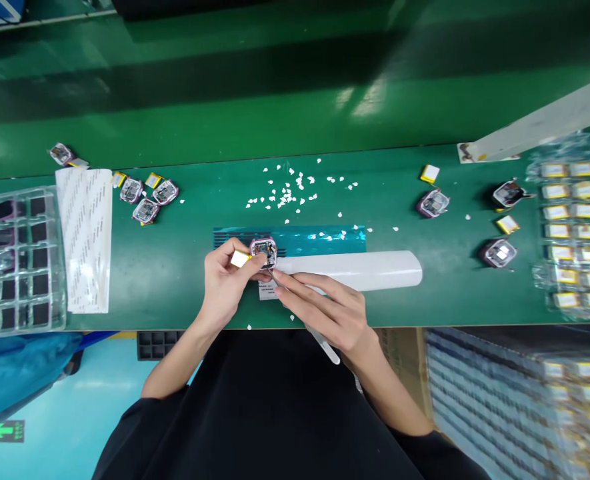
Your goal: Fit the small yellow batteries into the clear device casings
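My left hand (227, 283) is closed around a small square device housing (263, 252) with its circuit board exposed. A battery cell (240, 259) with a white face and yellow edge sticks out beside that thumb. In my right hand (327, 307) is a pair of tweezers (329, 348), its tips against the lower edge of the housing. What the tips pinch, if anything, is too small to tell. Under and beside the hands lie a white strip (375, 270) with a rounded end and a blue translucent film (325, 240).
Small white paper bits (287, 195) are scattered beyond the hands. Opened housings (145, 211) and loose batteries (429, 174) lie to both sides. A clear compartment tray (19, 327) and a printed sheet (85, 240) are left; a battery tray (577, 230) is right.
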Demonstrator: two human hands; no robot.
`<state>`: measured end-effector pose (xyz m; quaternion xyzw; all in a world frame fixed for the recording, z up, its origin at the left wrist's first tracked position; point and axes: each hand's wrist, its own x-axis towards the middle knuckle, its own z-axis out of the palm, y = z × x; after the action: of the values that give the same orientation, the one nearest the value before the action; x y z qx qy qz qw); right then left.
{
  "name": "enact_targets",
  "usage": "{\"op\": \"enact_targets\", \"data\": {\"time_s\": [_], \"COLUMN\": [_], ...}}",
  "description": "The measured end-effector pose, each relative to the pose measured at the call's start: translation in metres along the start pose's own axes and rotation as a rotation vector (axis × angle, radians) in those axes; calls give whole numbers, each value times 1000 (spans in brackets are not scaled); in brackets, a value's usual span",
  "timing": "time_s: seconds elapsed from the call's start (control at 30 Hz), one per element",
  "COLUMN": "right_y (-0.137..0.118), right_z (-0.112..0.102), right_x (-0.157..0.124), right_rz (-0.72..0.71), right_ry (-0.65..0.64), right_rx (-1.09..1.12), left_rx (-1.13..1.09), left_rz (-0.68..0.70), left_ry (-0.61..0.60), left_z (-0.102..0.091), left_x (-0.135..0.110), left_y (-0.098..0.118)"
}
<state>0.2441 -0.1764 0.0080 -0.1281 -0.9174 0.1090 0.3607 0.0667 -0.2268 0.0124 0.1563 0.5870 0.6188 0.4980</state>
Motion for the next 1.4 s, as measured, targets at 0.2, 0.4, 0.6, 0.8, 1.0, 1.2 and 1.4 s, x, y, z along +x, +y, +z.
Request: {"op": "enact_targets", "data": {"time_s": [0.2,0.4,0.6,0.8,1.0,1.2,1.4], "right_y": [-2,-2,1,-5,0,2,-4], "right_z": [4,5,8,5,-2,4,5], "right_x": [-6,-11,-21,-22,-33,-32,-21], "right_rz": [128,198,314,305,293,286,217], "right_ry": [100,88,267,275,293,272,278], "right_rx": [150,220,220,241,196,257,301], "left_rx": [48,36,191,884,1395,1695,1682], "left_rz": [80,69,97,420,702,594,547], "left_ry": [30,14,-116,127,319,284,291], "left_z": [1,1,-9,-24,-81,-130,-133], "left_x": [-2,-8,36,154,143,97,103], "left_y": [-11,-15,-3,49,85,75,69]}}
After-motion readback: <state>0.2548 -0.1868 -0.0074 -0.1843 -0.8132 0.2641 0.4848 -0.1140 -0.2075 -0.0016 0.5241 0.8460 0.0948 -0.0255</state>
